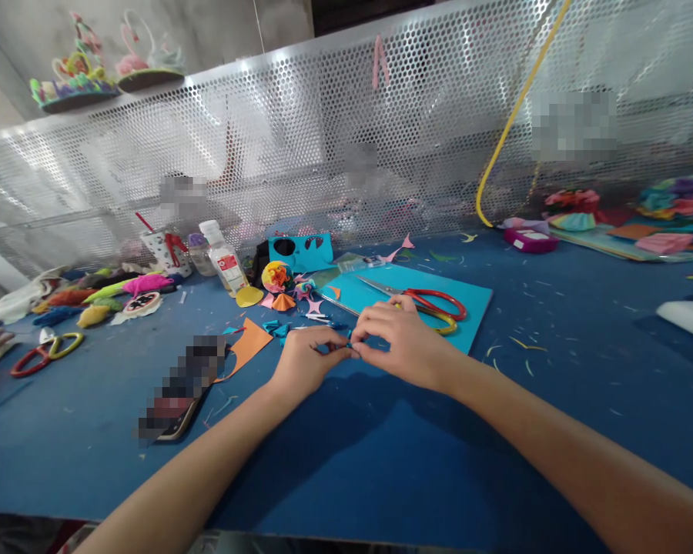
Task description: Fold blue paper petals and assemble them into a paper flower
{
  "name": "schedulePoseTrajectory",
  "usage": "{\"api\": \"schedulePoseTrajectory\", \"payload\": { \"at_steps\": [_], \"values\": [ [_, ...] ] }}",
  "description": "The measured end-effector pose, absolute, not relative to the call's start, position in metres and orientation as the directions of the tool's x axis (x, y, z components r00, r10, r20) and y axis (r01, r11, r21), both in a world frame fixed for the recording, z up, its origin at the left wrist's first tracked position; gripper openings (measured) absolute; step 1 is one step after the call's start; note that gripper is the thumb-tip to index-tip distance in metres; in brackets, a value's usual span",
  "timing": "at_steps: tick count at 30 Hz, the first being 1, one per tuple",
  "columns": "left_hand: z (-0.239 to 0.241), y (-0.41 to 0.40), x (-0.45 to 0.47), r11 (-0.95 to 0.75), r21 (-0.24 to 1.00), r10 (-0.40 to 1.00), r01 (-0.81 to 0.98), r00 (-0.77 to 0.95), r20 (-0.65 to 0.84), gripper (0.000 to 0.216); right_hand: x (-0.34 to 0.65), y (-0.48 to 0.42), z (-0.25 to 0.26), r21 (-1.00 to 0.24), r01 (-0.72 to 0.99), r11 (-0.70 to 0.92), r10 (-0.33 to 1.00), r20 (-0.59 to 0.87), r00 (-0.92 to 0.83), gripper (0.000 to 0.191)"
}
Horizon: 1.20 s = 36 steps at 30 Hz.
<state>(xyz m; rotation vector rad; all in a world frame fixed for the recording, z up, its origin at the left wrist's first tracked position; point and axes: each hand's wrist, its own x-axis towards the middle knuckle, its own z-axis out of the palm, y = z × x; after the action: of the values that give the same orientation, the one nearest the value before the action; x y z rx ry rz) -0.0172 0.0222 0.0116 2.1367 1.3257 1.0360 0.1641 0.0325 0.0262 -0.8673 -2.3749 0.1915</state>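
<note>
My left hand (306, 360) and my right hand (401, 342) meet over the blue table (346, 462), fingertips pinched together on a small blue paper piece (339, 347). Both hands are closed around it. Just beyond my right hand lies a pair of red and yellow scissors (424, 304) on a light blue paper sheet (439, 296). An orange paper cutout (248, 344) lies left of my left hand. Small folded paper flowers (286, 285) sit further back.
A phone (176, 400) lies at the left front. A glue bottle (224, 258), a cup (165, 248), coloured paper shapes and a second pair of scissors (46, 352) are at the left. Paper crafts (629, 219) pile at the right rear. A perforated metal screen (346, 138) backs the table.
</note>
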Motion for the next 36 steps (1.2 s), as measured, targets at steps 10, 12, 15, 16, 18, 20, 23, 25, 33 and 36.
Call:
{"api": "schedulePoseTrajectory", "payload": {
  "at_steps": [10,12,15,16,18,20,23,25,33,36],
  "values": [
    [0.013,0.021,-0.017,-0.476,0.656,0.879,0.587,0.285,0.383,0.008,0.163,0.03,0.029,-0.089,0.535,0.84,0.508,0.474,-0.719,0.015],
    [0.012,0.021,-0.018,-0.482,0.654,0.876,0.583,0.294,0.383,0.009,0.162,0.029,0.027,-0.065,0.528,0.847,0.491,0.478,-0.728,0.015],
    [0.01,0.023,-0.018,-0.492,0.656,0.87,0.572,0.301,0.39,0.011,0.162,0.03,0.025,-0.075,0.525,0.848,0.49,0.488,-0.722,0.013],
    [0.01,0.023,-0.018,-0.493,0.658,0.87,0.569,0.296,0.395,0.012,0.162,0.03,0.025,-0.099,0.525,0.846,0.499,0.498,-0.71,0.012],
    [0.009,0.024,-0.017,-0.49,0.666,0.87,0.563,0.273,0.41,0.014,0.163,0.031,0.025,-0.191,0.514,0.836,0.528,0.534,-0.66,0.011],
    [0.009,0.024,-0.016,-0.484,0.698,0.871,0.528,0.217,0.44,0.018,0.165,0.033,0.027,-0.326,0.479,0.815,0.57,0.596,-0.565,0.012],
    [0.009,0.024,-0.016,-0.493,0.761,0.86,0.421,0.102,0.501,0.023,0.166,0.037,0.026,-0.536,0.393,0.747,0.663,0.642,-0.385,0.015],
    [0.01,0.024,-0.016,-0.502,0.786,0.852,0.361,0.052,0.52,0.023,0.167,0.04,0.024,-0.652,0.33,0.682,0.731,0.592,-0.34,0.016],
    [0.009,0.026,-0.018,-0.48,0.824,0.872,0.3,0.058,0.486,0.018,0.164,0.042,0.017,-0.804,0.181,0.566,0.772,0.441,-0.457,0.022],
    [0.009,0.026,-0.018,-0.492,0.822,0.869,0.287,0.101,0.484,0.017,0.165,0.042,0.02,-0.822,0.157,0.548,0.779,0.433,-0.455,0.021]
  ]
}}
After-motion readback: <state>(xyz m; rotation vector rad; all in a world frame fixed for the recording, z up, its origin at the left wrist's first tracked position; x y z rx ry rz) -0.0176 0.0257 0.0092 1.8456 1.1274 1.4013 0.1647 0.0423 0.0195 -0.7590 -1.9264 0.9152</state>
